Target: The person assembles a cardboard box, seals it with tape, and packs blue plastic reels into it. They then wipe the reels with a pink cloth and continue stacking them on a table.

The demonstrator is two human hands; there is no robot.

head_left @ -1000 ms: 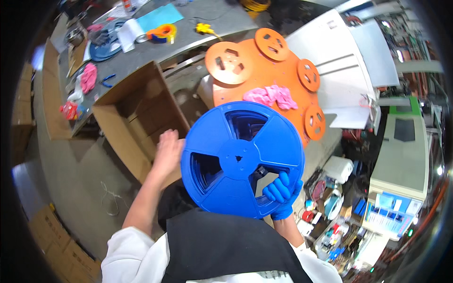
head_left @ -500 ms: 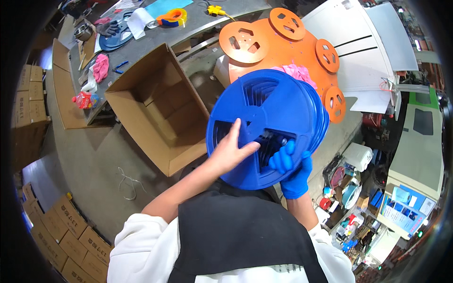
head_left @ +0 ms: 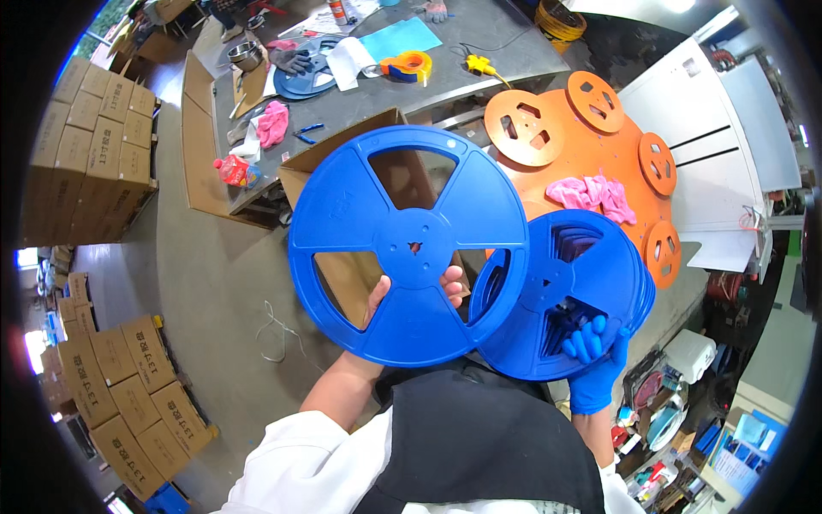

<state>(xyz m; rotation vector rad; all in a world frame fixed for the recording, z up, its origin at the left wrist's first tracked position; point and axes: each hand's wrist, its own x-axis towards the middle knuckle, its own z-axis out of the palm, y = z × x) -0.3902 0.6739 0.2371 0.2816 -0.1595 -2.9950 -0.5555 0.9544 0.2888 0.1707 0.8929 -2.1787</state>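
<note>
In front of me, a flat blue plastic reel (head_left: 338, 223) with three cut-out windows faces me. My left hand (head_left: 378, 297) grips it from behind, thumb and fingertips showing through two windows; the palm is hidden. Just to the right is a thick stack of similar blue reels (head_left: 522, 330), tilted and fanned at its right edge. My right hand (head_left: 599, 373), in a blue glove, holds this stack at its lower right, with fingers curled into a window. Behind the single reel stands an open cardboard box (head_left: 342, 141), mostly covered by it.
An orange round table (head_left: 548, 184) carries several orange discs (head_left: 525, 128) and a pink cloth (head_left: 591, 195). On the grey workbench (head_left: 360, 107) lie orange tape (head_left: 407, 66), blue pliers (head_left: 306, 133) and a bottle (head_left: 235, 171). Stacked cartons (head_left: 128, 385) stand at left; a cord (head_left: 278, 330) lies on the floor.
My left hand has lifted one blue reel off the stack's face and moved it left. The stack, still in my right hand, sits lower and further right; the whole view has shifted too.
</note>
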